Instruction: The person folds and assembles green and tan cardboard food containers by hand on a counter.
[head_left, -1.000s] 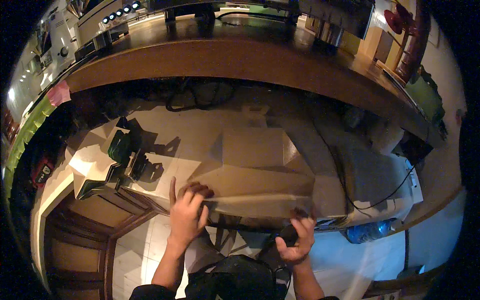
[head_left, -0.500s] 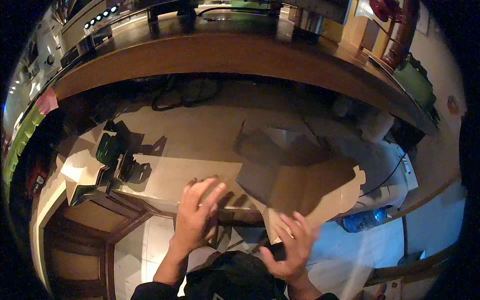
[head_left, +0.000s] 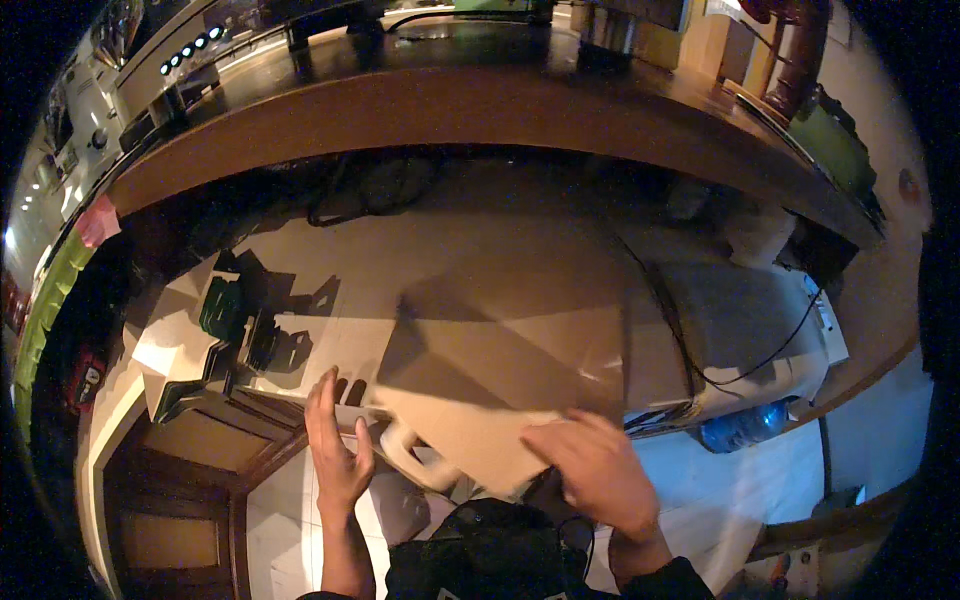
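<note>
A folded piece of brown cardboard [head_left: 480, 430] with creased panels lies in front of me, over the light surface below the desk. Its near left part has a curved flap, slightly blurred. My right hand [head_left: 600, 475] grips the near right edge of it, fingers on top and thumb out of sight. Just off the cardboard's left side, my left hand [head_left: 342, 445] is held upright with fingers stretched and thumb apart, holding nothing.
A wooden desk edge [head_left: 450, 110] arches across the far side. At left stands an open carton [head_left: 180, 345] beside dark green parts [head_left: 222, 300]. A black cable [head_left: 665, 310] runs on the right, near a blue plastic bottle [head_left: 745, 428]. Brown wooden panels [head_left: 170, 470] stand lower left.
The cardboard has turned and shifted left, its flap swinging from the right side to the near left. My right hand has closed on its edge; my left hand has moved left.
</note>
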